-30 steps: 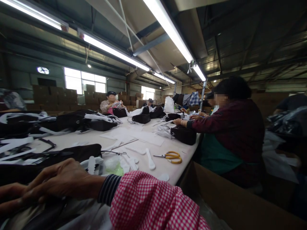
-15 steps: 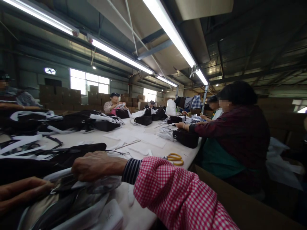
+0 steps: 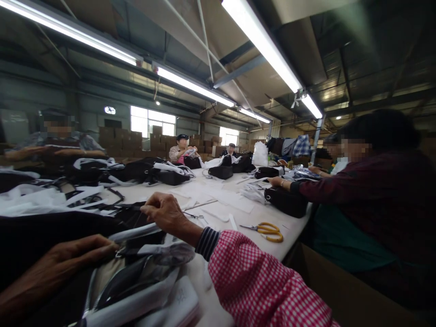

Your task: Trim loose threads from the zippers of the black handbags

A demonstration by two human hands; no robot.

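My right hand (image 3: 165, 212), in a red checked sleeve over a striped cuff, is closed in a pinch above a black bag (image 3: 112, 218) on the white table (image 3: 218, 200); what it pinches is too small to make out. My left hand (image 3: 57, 265) lies low at the left, fingers closed on the edge of a bag wrapped in clear plastic (image 3: 136, 277) right before me. Both hands are on the same pile of bags and white straps.
Yellow-handled scissors (image 3: 269, 230) lie near the table's right edge. A person in a dark red top (image 3: 374, 200) works on a black bag (image 3: 288, 202) at the right. More black bags (image 3: 163, 175), white straps and other workers line the table. A cardboard box (image 3: 340, 290) stands below right.
My right hand has lifted off the plastic-wrapped bag and moved right and up into a pinch. My view has swung left, so the left hand shows more.
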